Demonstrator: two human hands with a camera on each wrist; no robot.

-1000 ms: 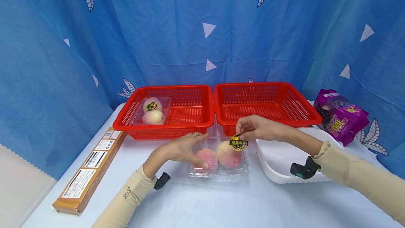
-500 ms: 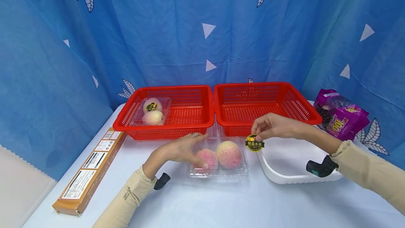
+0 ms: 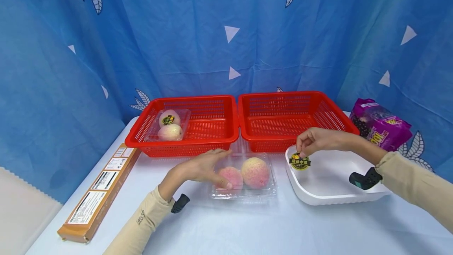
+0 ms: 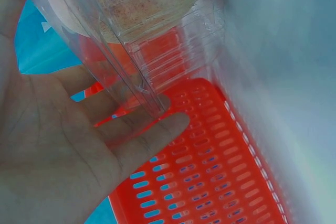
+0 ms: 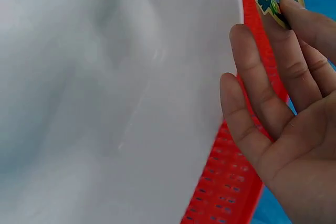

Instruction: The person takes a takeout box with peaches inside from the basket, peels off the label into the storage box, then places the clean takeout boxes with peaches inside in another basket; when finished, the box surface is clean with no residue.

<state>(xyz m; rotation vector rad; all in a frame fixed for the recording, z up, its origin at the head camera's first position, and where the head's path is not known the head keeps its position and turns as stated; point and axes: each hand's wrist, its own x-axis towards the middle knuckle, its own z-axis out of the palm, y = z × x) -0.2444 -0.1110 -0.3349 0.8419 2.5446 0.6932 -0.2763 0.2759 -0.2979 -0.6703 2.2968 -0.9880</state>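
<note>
R hand (image 3: pixel 318 141) pinches the round black-and-gold label (image 3: pixel 299 162), grip clamped thumb to finger, seen against the L end of the white tub (image 3: pixel 325 200); L hand (image 3: pixel 203 166) touches the clear box (image 3: pixel 244 196) w/ grip apart, fingers approx straight; box sits on the counter (image 3: pixel 240 231), 2 peachy fruits (image 3: pixel 255 173) inside. Red baskets (image 3: pixel 191 150) are just behind; purple bag (image 3: pixel 385 131) far R, fwiw.

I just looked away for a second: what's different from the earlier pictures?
The right hand moved to the person's right, carrying the round black-and-gold sticker from over the clear pack to the left part of the white tub. It was already pinching the sticker, and nothing was let go. The left hand stayed on the pack; the red baskets and purple bag stayed put.
</note>
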